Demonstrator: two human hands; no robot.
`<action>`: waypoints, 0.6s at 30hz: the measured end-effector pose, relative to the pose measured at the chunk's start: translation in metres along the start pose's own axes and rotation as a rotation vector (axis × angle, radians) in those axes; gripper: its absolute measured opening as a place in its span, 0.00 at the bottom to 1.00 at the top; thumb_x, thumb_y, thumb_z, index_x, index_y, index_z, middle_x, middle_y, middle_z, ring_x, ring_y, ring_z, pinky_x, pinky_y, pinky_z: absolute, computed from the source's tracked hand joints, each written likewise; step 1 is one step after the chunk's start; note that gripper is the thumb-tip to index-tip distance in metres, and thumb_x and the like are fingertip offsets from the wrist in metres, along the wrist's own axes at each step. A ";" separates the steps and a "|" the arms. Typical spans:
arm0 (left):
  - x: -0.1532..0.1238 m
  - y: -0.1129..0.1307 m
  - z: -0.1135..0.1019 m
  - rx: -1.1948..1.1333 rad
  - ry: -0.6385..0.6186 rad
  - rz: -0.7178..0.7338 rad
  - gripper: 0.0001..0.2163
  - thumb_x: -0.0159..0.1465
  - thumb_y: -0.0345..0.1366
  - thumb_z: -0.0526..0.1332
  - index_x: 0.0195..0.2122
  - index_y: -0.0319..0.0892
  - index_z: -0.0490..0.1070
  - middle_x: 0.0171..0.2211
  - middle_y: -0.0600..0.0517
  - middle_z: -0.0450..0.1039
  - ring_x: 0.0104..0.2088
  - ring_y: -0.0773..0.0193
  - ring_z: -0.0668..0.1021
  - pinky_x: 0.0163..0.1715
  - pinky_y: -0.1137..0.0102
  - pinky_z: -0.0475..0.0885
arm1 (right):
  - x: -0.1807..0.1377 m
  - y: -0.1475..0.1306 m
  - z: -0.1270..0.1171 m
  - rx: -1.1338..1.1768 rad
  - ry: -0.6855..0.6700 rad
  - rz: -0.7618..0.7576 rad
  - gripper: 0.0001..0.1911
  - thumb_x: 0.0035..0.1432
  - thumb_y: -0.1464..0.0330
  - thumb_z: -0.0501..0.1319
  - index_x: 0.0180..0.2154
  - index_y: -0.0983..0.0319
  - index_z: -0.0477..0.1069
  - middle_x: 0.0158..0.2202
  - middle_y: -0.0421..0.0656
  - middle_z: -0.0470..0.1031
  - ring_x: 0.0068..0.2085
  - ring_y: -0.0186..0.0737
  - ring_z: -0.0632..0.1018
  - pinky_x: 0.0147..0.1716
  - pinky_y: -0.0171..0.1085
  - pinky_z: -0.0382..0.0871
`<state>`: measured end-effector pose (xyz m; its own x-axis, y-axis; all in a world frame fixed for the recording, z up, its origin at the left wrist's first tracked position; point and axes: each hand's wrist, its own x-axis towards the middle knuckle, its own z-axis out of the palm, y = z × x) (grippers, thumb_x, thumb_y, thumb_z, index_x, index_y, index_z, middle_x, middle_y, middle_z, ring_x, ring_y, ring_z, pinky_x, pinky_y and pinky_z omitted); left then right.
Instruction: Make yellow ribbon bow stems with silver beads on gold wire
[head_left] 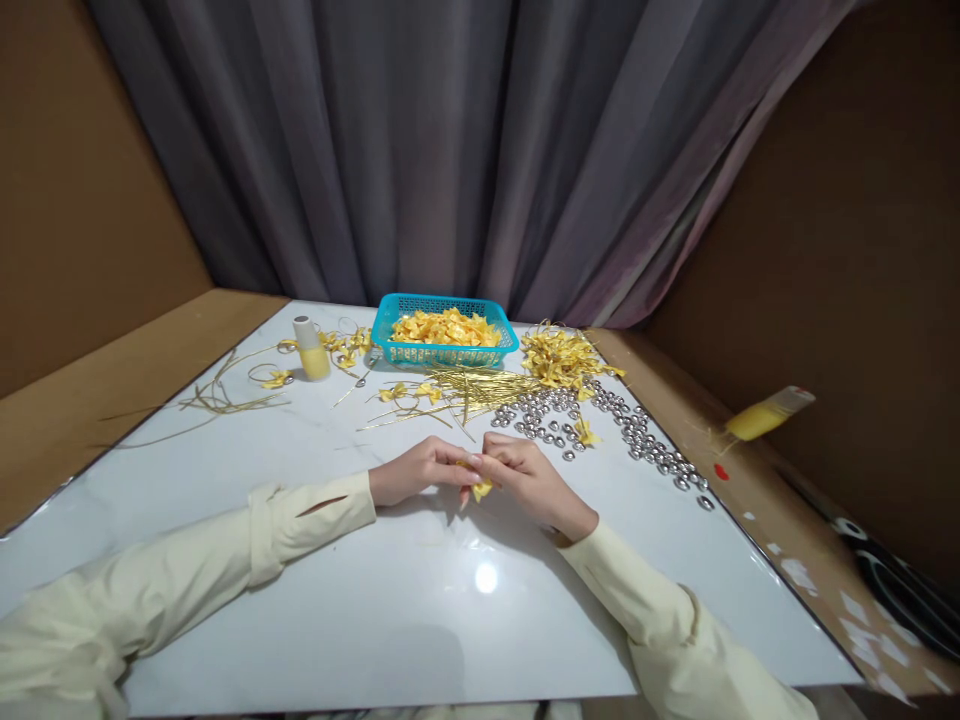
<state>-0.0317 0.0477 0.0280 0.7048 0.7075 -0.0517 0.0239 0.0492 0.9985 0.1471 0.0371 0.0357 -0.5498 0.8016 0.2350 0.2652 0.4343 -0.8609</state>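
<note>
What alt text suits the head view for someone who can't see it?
The left hand and right hand together hold a small yellow ribbon over a white table. Farther back lie gold wires, a blue basket of yellow ribbons and a ribbon pile; silver pieces spread to the right.

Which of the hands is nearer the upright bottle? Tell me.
Left. The left hand is on the near side of the bottle, to its right; the right hand is farther right.

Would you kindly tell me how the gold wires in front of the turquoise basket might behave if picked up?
The gold wires look thin, so they would probably feel light. Most lie fairly straight, suggesting some stiffness rather than floppiness. They overlap, so lifting a few could drag others along.
</note>
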 end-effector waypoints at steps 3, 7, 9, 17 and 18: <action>0.000 0.000 0.000 -0.021 -0.007 0.002 0.09 0.55 0.38 0.63 0.25 0.36 0.74 0.20 0.53 0.72 0.24 0.67 0.72 0.31 0.71 0.66 | -0.001 -0.004 0.000 -0.036 0.024 -0.022 0.26 0.61 0.56 0.52 0.16 0.62 0.67 0.20 0.37 0.55 0.25 0.34 0.63 0.27 0.35 0.57; 0.000 0.000 -0.001 -0.029 -0.021 0.017 0.08 0.56 0.36 0.61 0.26 0.36 0.74 0.21 0.53 0.72 0.25 0.68 0.71 0.31 0.72 0.65 | 0.000 -0.011 -0.002 -0.094 0.037 -0.058 0.26 0.62 0.57 0.50 0.17 0.62 0.68 0.20 0.37 0.54 0.25 0.34 0.62 0.28 0.36 0.56; 0.000 0.000 -0.001 -0.021 -0.024 0.015 0.08 0.57 0.35 0.61 0.26 0.36 0.75 0.21 0.53 0.71 0.25 0.69 0.71 0.31 0.73 0.65 | 0.000 -0.012 -0.004 -0.071 0.035 -0.031 0.26 0.62 0.56 0.51 0.16 0.62 0.66 0.20 0.37 0.54 0.24 0.34 0.62 0.27 0.35 0.56; 0.003 -0.007 0.002 -0.003 -0.016 0.031 0.10 0.57 0.39 0.63 0.26 0.35 0.74 0.20 0.53 0.71 0.24 0.69 0.71 0.30 0.73 0.65 | 0.003 0.001 -0.006 0.095 -0.030 0.109 0.26 0.54 0.52 0.58 0.14 0.62 0.60 0.18 0.36 0.57 0.22 0.30 0.62 0.23 0.33 0.55; 0.003 -0.008 0.002 -0.016 -0.014 0.037 0.11 0.57 0.39 0.64 0.25 0.35 0.74 0.20 0.53 0.71 0.24 0.69 0.71 0.30 0.73 0.66 | 0.003 0.002 -0.005 0.115 -0.044 0.123 0.26 0.54 0.51 0.58 0.15 0.62 0.61 0.19 0.36 0.59 0.22 0.30 0.62 0.23 0.32 0.55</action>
<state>-0.0285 0.0478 0.0198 0.7149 0.6991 -0.0140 -0.0138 0.0341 0.9993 0.1501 0.0422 0.0374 -0.5533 0.8260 0.1075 0.2416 0.2827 -0.9283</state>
